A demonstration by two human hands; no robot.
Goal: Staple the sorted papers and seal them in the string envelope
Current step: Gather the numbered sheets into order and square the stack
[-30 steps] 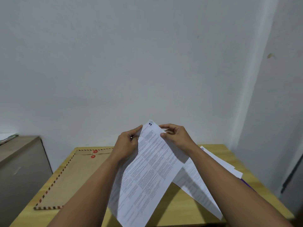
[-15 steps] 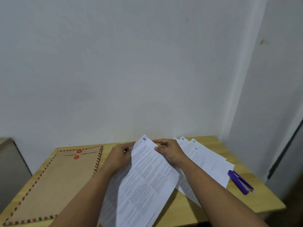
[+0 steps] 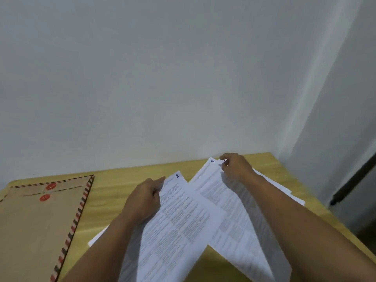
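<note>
My left hand (image 3: 143,200) holds a printed sheet numbered 2 (image 3: 179,224) by its upper left edge, low over the wooden table (image 3: 114,196). My right hand (image 3: 236,165) pinches the top corner of the sheet numbered 4 (image 3: 221,202), which lies on a spread pile of more white sheets (image 3: 284,190) at the right. The brown string envelope (image 3: 38,220), with striped border and two red discs, lies flat at the left. The stapler is hidden from view.
A white wall rises straight behind the table. The table's right edge (image 3: 325,212) runs close to a grey wall corner with a dark strip (image 3: 354,180).
My right hand left sheet 2 and moved right and back to the pile, pinching sheet 4. My left hand lowered sheet 2 toward the table. The view tilted down and left; the stapler dropped out of sight.
</note>
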